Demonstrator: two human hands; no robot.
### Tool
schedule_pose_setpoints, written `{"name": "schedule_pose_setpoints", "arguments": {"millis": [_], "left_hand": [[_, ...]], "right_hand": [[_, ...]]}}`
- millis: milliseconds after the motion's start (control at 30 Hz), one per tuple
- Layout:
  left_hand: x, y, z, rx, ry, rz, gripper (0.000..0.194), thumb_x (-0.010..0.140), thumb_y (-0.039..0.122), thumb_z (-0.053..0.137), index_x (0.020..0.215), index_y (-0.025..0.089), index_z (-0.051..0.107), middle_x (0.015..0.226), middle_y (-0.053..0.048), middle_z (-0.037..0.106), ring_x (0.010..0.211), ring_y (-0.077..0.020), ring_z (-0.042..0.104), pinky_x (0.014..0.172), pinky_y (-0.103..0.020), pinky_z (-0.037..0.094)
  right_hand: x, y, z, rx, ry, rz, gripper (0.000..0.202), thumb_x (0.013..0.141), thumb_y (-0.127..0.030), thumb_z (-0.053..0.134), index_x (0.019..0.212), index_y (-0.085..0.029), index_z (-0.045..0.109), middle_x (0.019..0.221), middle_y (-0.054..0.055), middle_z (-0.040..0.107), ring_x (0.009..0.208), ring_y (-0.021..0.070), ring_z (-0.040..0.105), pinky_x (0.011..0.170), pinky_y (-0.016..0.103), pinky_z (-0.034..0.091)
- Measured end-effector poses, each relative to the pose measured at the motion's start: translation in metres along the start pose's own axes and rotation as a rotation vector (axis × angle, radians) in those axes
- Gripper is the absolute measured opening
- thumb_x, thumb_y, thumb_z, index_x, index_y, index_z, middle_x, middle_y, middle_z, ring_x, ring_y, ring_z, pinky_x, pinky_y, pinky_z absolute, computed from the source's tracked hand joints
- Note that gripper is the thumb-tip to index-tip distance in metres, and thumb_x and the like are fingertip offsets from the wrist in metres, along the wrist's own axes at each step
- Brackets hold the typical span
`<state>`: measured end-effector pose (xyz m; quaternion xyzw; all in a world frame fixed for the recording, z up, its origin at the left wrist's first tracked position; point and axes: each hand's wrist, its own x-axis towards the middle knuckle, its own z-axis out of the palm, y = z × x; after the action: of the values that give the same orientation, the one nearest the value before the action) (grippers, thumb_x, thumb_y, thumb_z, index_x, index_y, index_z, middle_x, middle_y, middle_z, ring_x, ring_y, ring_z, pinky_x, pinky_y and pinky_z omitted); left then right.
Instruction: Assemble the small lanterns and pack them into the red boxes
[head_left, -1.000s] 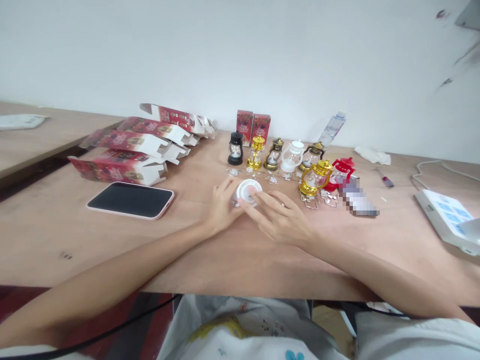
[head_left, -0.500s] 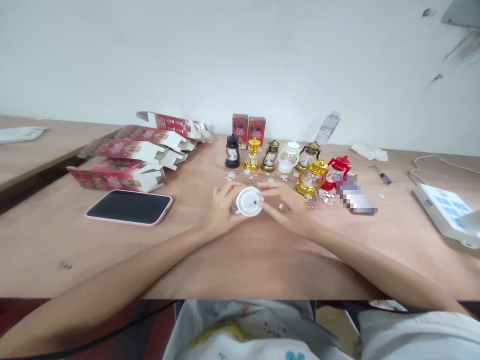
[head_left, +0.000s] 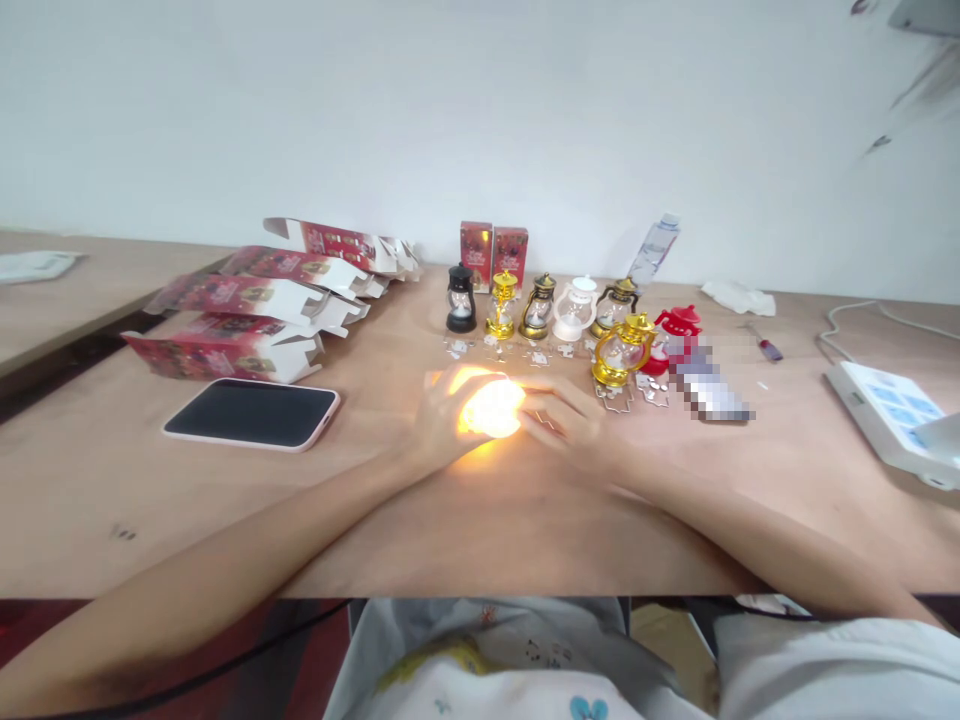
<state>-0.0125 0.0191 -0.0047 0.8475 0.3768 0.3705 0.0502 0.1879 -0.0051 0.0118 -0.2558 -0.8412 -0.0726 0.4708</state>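
Observation:
A small lantern [head_left: 495, 408] glows bright yellow-orange above the table, and the glare hides most of its shape. My left hand [head_left: 442, 420] is closed around its left side. On the right side, the fingertips of my right hand [head_left: 574, 420] meet the edge of the glow, slightly blurred. Behind my hands stand several small lanterns: a black one [head_left: 460, 300], a gold one [head_left: 503, 308], a bronze one [head_left: 538, 308], a white one [head_left: 576, 312] and others. Another gold lantern [head_left: 620, 350] stands closer, beside a red lantern [head_left: 679, 335].
Small metal pieces [head_left: 568, 349] lie before the lanterns. Two red boxes [head_left: 511, 252] and a plastic bottle [head_left: 655, 250] stand behind. Open flattened boxes [head_left: 225, 345] and a phone [head_left: 252, 412] lie left. A pixelated object [head_left: 709, 388], a screwdriver [head_left: 769, 349] and a white device [head_left: 885, 410] lie right.
The lantern in my hands has lit up; before, its white round base with a small dark switch showed. My right hand's fingers have shifted at its edge.

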Motion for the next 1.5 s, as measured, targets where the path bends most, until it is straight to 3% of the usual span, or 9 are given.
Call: {"name": "schedule_pose_setpoints", "arguments": {"millis": [200, 333, 533, 600, 733, 967, 1167, 1400, 1500], "left_hand": [[0.000, -0.001, 0.000, 0.014, 0.018, 0.063, 0.038, 0.083, 0.045, 0.061, 0.114, 0.023, 0.056, 0.112, -0.006, 0.063, 0.104, -0.0220, 0.058, 0.085, -0.035, 0.033], [0.003, -0.001, -0.002, 0.028, 0.006, -0.018, 0.038, 0.082, 0.043, 0.062, 0.113, 0.023, 0.056, 0.111, -0.007, 0.063, 0.105, -0.0244, 0.058, 0.082, -0.035, 0.034], [0.006, -0.001, -0.002, 0.024, 0.008, -0.135, 0.036, 0.078, 0.041, 0.066, 0.107, 0.023, 0.056, 0.110, -0.007, 0.062, 0.104, -0.0276, 0.057, 0.080, -0.036, 0.036], [0.005, -0.001, -0.001, 0.015, 0.011, -0.121, 0.036, 0.078, 0.041, 0.066, 0.107, 0.023, 0.055, 0.109, -0.006, 0.062, 0.105, -0.0270, 0.057, 0.080, -0.036, 0.036], [0.005, -0.001, -0.001, 0.015, 0.010, -0.102, 0.033, 0.080, 0.039, 0.064, 0.107, 0.022, 0.055, 0.110, -0.006, 0.062, 0.105, -0.0263, 0.057, 0.080, -0.036, 0.035], [0.005, -0.001, -0.001, 0.019, 0.010, -0.083, 0.036, 0.078, 0.039, 0.066, 0.108, 0.024, 0.055, 0.109, -0.005, 0.062, 0.104, -0.0265, 0.057, 0.079, -0.036, 0.035], [0.005, -0.001, -0.001, 0.029, 0.010, -0.086, 0.036, 0.079, 0.039, 0.065, 0.109, 0.022, 0.056, 0.110, -0.006, 0.062, 0.105, -0.0258, 0.057, 0.080, -0.036, 0.034], [0.005, 0.000, -0.002, 0.015, 0.012, -0.055, 0.037, 0.080, 0.040, 0.066, 0.112, 0.024, 0.055, 0.110, -0.005, 0.062, 0.105, -0.0249, 0.057, 0.079, -0.035, 0.034], [0.003, 0.000, -0.002, 0.009, -0.004, -0.013, 0.038, 0.083, 0.041, 0.063, 0.115, 0.023, 0.054, 0.112, -0.005, 0.061, 0.107, -0.0227, 0.056, 0.083, -0.035, 0.034]], "right_hand": [[0.004, 0.000, -0.003, 0.054, 0.004, 0.002, 0.009, 0.088, -0.014, 0.054, 0.094, -0.016, 0.060, 0.101, 0.012, 0.069, 0.095, 0.0162, 0.067, 0.081, 0.031, 0.055], [0.011, 0.021, -0.011, 0.025, 0.037, 0.158, 0.012, 0.088, -0.016, 0.050, 0.095, -0.017, 0.060, 0.093, 0.010, 0.070, 0.091, 0.0181, 0.066, 0.080, 0.034, 0.052], [0.031, 0.048, -0.038, -0.254, -0.775, 0.428, 0.011, 0.080, -0.016, 0.057, 0.083, -0.017, 0.068, 0.085, 0.007, 0.072, 0.082, 0.0221, 0.067, 0.069, 0.030, 0.047], [0.035, 0.045, -0.042, -0.372, -0.956, 0.441, 0.014, 0.081, -0.017, 0.056, 0.083, -0.016, 0.070, 0.085, 0.010, 0.073, 0.081, 0.0248, 0.068, 0.065, 0.030, 0.046], [0.035, 0.032, -0.038, -0.499, -1.097, 0.353, 0.015, 0.079, -0.016, 0.057, 0.082, -0.012, 0.071, 0.084, 0.015, 0.072, 0.077, 0.0256, 0.069, 0.060, 0.029, 0.044], [0.030, 0.025, -0.026, -0.559, -1.118, 0.281, 0.021, 0.076, -0.005, 0.051, 0.085, -0.008, 0.070, 0.075, 0.017, 0.072, 0.073, 0.0273, 0.069, 0.054, 0.029, 0.040], [0.031, 0.027, -0.028, -0.461, -0.943, 0.289, 0.020, 0.080, -0.009, 0.052, 0.094, -0.012, 0.066, 0.077, 0.012, 0.072, 0.071, 0.0238, 0.069, 0.057, 0.028, 0.043], [0.033, 0.000, -0.028, 0.094, -0.002, 0.340, 0.014, 0.083, -0.018, 0.059, 0.097, -0.021, 0.059, 0.086, 0.000, 0.072, 0.078, 0.0143, 0.070, 0.073, 0.027, 0.053], [0.028, -0.010, -0.024, 0.082, 0.077, 0.140, 0.012, 0.084, -0.017, 0.061, 0.094, -0.022, 0.060, 0.084, 0.002, 0.071, 0.077, 0.0142, 0.068, 0.069, 0.027, 0.054]]}}
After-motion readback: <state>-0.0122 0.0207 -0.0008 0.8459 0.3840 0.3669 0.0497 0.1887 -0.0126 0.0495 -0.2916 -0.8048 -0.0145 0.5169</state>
